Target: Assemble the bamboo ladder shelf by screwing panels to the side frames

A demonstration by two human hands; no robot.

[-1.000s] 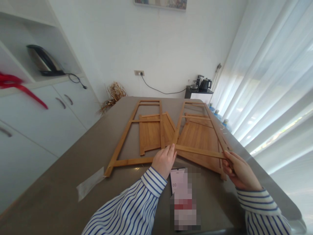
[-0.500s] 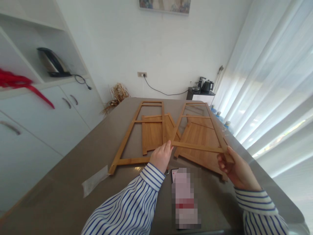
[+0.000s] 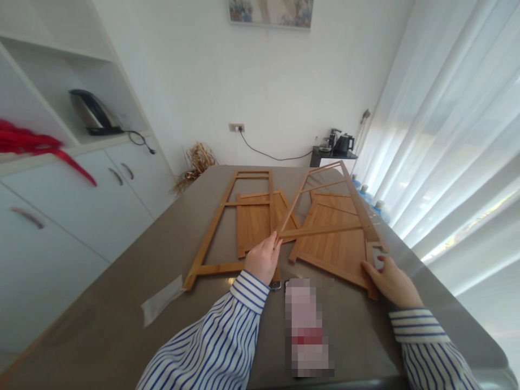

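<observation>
Two ladder-like wooden frames lie on a grey table (image 3: 122,303). My left hand (image 3: 262,260) pinches the near left leg of the right frame (image 3: 325,230), which is tilted up off the boards. My right hand (image 3: 392,281) grips the near right leg of that same frame. Under it lies a slatted wooden board (image 3: 333,252). The left frame (image 3: 225,222) rests flat over another wooden board (image 3: 254,219).
A phone (image 3: 306,325) lies on the table between my forearms. A clear plastic strip (image 3: 162,300) sits at the near left. White cabinets with a kettle (image 3: 91,111) line the left wall. A small stand with a black kettle (image 3: 343,143) and white curtains are at the right.
The right frame has been lifted off the board, its far end rising. Both hands stayed on its near legs and the left hand drew slightly nearer.
</observation>
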